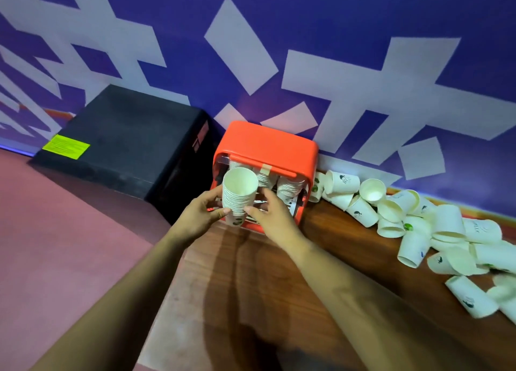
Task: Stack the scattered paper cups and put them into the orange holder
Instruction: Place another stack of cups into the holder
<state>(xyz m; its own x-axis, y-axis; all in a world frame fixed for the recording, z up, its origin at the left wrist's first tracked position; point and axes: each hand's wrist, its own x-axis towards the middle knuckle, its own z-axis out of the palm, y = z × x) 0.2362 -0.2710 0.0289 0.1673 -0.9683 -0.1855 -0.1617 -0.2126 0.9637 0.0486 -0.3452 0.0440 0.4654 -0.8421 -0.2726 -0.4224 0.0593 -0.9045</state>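
One holder point(268, 144), one box point(131, 136), one held stack point(237, 200), dozen-plus loose cups point(446, 222).

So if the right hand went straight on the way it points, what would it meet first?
The right hand, holding the stack, points into the holder: probably the cups inside first; depth unclear.

upright cup stack point(239, 194) before orange holder point(268, 144), scattered cups point(448, 221)

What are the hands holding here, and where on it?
A stack of paper cups, held between both hands at its lower half: the left hand wraps the left side, and the right hand fingers pinch the right side.
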